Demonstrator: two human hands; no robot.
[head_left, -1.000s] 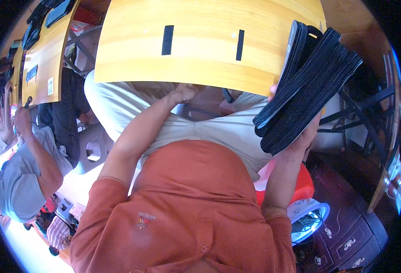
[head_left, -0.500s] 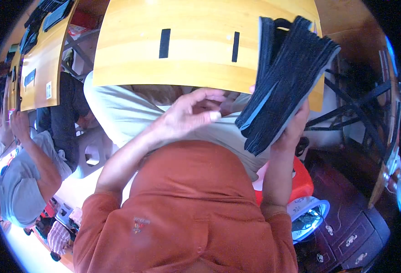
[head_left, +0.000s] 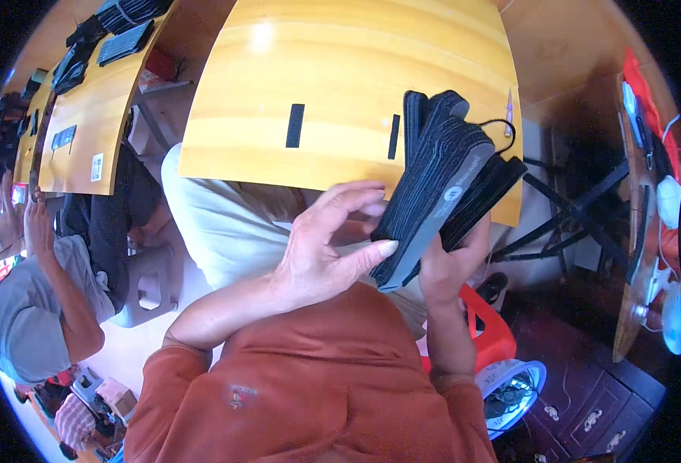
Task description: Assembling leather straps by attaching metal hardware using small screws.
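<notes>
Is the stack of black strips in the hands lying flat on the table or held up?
Held up: the stack of black strips stands on edge in the right hand, left hand touching.

Lighting: bright, even daylight. Glare: pale hotspot on the yellow counter (head_left: 356, 100), above the grips. Focus: sharp centrally. Edges: strong fisheye bending, black corners; lower right dim, detail possibly lost.

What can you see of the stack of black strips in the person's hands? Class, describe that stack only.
The stack of black strips is a thick bundle of thin, flat, dark pieces, seemingly fabric or felt, with ribbed edges fanning apart at the top. It stands tilted, its top over the front edge of the yellow wooden table. The right hand grips it from below; the left hand touches its lower edge with its fingertips. A small round pale mark shows on its side.
</notes>
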